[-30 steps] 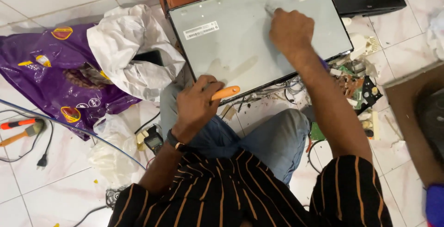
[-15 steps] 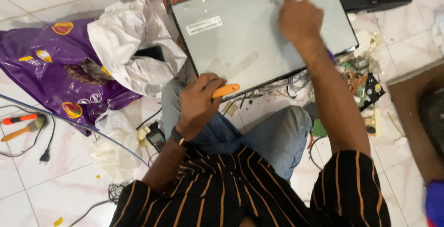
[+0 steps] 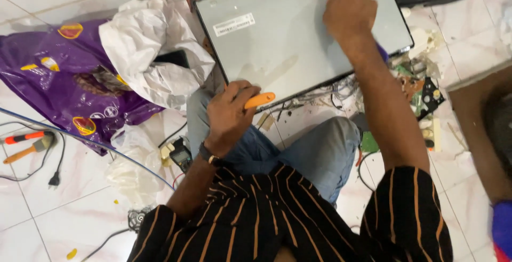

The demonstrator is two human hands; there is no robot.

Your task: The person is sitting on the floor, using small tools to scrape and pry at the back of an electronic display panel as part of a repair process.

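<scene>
I wear a black short-sleeved shirt [image 3: 277, 214] with thin orange stripes. The stripes run lengthwise down the chest and along each sleeve, slanting where the cloth folds. Both sleeves end above the elbow, so my forearms are bare. On my left wrist sits a dark watch [image 3: 209, 155] with a narrow band and a small gold-coloured piece at its edge. My legs are covered by blue denim jeans [image 3: 314, 150], faded paler over the knees and creased at the bends. My left hand [image 3: 229, 115] and right hand [image 3: 349, 14] are bare, with no gloves or rings that I can make out.
</scene>
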